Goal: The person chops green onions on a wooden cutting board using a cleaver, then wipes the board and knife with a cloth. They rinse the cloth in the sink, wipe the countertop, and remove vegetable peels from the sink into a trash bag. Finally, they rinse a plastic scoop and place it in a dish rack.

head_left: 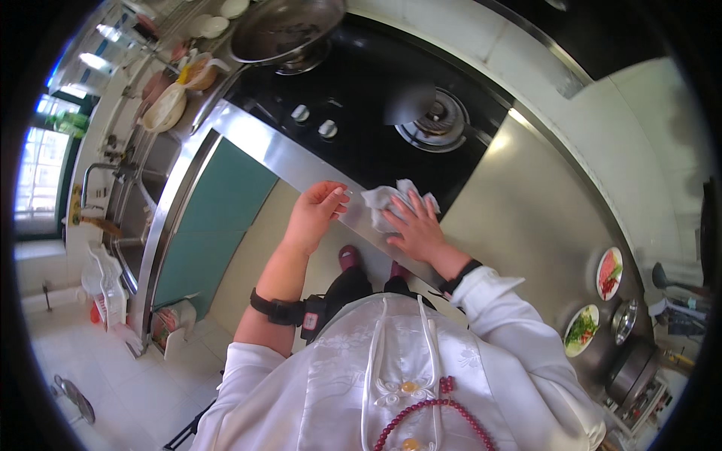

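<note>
1. The step in hand looks like wiping: the right hand (417, 231) lies over a white cloth (378, 200), fingers spread, at the frame's centre, by the near edge of the black hob (361, 83).
2. The left hand (322, 210), left of centre, is loosely curled, thumb near fingertips; whether it pinches anything, I cannot tell.
3. The next move probably calls for flat, even pressure along the steel rim (289, 164).

Centre: right hand (417, 229) spread over a white cloth (381, 198) at the front edge of the black stove (361, 79); left hand (319, 213) curled nearby. Upper left: metal pan (282, 34). Right: two plates (574, 349) of food.
</note>
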The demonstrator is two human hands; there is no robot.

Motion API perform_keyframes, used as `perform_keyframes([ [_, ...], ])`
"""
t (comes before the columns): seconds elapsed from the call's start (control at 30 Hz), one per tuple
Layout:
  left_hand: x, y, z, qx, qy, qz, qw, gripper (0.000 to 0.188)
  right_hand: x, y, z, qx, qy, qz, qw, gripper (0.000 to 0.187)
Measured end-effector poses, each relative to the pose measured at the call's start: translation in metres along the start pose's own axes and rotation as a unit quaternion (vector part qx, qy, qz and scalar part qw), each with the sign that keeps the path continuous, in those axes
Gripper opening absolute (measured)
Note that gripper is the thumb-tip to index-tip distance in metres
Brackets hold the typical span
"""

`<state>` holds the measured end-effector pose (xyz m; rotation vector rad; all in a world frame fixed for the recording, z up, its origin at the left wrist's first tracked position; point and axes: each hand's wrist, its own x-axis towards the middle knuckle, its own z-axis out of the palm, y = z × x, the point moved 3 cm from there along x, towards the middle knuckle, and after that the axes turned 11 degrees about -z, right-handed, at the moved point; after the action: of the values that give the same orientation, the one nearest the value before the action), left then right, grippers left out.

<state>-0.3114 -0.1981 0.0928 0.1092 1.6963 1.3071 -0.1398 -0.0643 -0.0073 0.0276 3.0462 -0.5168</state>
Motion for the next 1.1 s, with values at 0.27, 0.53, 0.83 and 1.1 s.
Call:
perform_keyframes([
  [0.27,0.011,0.012,-0.136,-0.03,0.062,0.028,0.997,0.021,0.082,-0.049,0.015,-0.047,-0.045,-0.009,0.998,0.074],
  [0.53,0.035,0.018,-0.347,-0.097,0.087,0.016,0.991,0.02,0.276,-0.105,0.036,-0.096,-0.006,0.088,0.991,0.083],
  [0.83,-0.022,-0.023,-0.544,-0.188,0.235,-0.006,0.954,0.02,0.475,-0.139,0.07,-0.022,0.184,0.035,0.982,0.037],
  [1.1,-0.106,-0.103,-0.608,-0.277,0.38,-0.004,0.882,0.021,0.657,-0.227,0.09,-0.009,0.14,0.002,0.99,0.043],
])
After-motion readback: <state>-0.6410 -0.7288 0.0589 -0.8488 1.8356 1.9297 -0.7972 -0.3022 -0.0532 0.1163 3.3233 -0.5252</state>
